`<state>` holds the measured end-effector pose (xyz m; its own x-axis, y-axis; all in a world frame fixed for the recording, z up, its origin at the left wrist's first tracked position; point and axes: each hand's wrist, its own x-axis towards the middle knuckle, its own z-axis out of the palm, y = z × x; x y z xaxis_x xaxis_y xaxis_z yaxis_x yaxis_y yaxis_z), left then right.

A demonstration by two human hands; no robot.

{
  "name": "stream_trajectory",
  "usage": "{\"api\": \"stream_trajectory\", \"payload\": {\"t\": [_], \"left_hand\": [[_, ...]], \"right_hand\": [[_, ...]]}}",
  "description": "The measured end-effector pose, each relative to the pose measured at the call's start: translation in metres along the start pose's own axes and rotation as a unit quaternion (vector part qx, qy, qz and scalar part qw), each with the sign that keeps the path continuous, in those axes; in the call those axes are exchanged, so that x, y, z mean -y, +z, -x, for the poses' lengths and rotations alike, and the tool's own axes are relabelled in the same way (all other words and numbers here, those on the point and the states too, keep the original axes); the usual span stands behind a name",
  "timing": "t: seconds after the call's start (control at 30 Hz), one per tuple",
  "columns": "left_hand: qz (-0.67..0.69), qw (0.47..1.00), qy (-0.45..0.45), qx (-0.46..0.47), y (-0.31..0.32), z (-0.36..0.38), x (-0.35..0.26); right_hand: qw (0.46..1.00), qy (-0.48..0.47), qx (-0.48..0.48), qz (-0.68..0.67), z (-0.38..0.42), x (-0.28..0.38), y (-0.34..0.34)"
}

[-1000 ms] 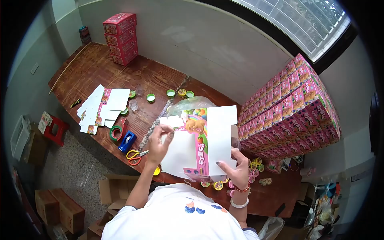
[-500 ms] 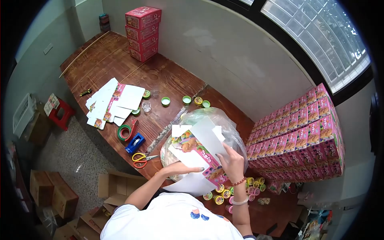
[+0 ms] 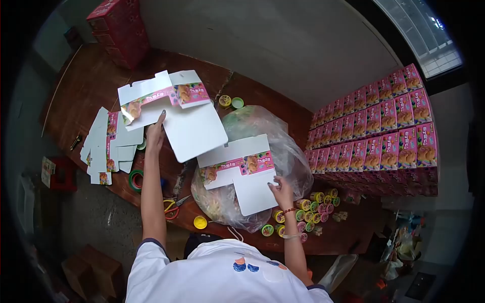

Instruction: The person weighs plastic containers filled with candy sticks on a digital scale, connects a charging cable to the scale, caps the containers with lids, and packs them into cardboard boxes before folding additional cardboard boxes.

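Observation:
My left hand (image 3: 155, 134) is raised to the left, gripping a flattened white-and-pink carton (image 3: 196, 132) by its lower edge; it may be more than one layer. In my right hand (image 3: 281, 193) a second flat carton (image 3: 255, 194) is pinched at its right edge, in front of a large clear plastic bag (image 3: 298, 161). Both cartons have white panels and a printed pink strip. Left of my left hand lies a fanned pile of similar flat cartons (image 3: 126, 137). Small round tubs (image 3: 309, 216) with coloured lids cluster to the right of my right hand.
Pink printed boxes (image 3: 374, 131) are stacked in rows at the right. More pink boxes (image 3: 121, 35) stand at the far left. Scissors (image 3: 173, 206), green tape (image 3: 135, 180) and a yellow lid or tub (image 3: 200, 222) lie near the table's front edge.
My hands were close together over overlapping cartons. They have moved apart, each with a carton, the left one up and to the left. The camera view has shifted.

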<state>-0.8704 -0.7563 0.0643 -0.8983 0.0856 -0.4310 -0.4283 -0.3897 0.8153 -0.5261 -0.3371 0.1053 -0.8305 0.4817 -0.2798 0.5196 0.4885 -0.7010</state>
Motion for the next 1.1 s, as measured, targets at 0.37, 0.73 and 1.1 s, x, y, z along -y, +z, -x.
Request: {"api": "stream_trajectory", "payload": {"t": [0.37, 0.73, 1.1], "left_hand": [[-0.305, 0.952, -0.027, 0.011, 0.025, 0.089, 0.217], [-0.32, 0.942, 0.104, 0.009, 0.037, 0.133, 0.186], [-0.285, 0.914, 0.196, 0.213, 0.134, 0.258, 0.098]], "right_hand": [[0.961, 0.186, 0.09, -0.186, -0.14, 0.033, 0.156], [0.979, -0.152, 0.024, 0.131, -0.101, 0.061, 0.108], [0.915, -0.076, -0.209, -0.337, 0.062, 0.057, 0.024]]}}
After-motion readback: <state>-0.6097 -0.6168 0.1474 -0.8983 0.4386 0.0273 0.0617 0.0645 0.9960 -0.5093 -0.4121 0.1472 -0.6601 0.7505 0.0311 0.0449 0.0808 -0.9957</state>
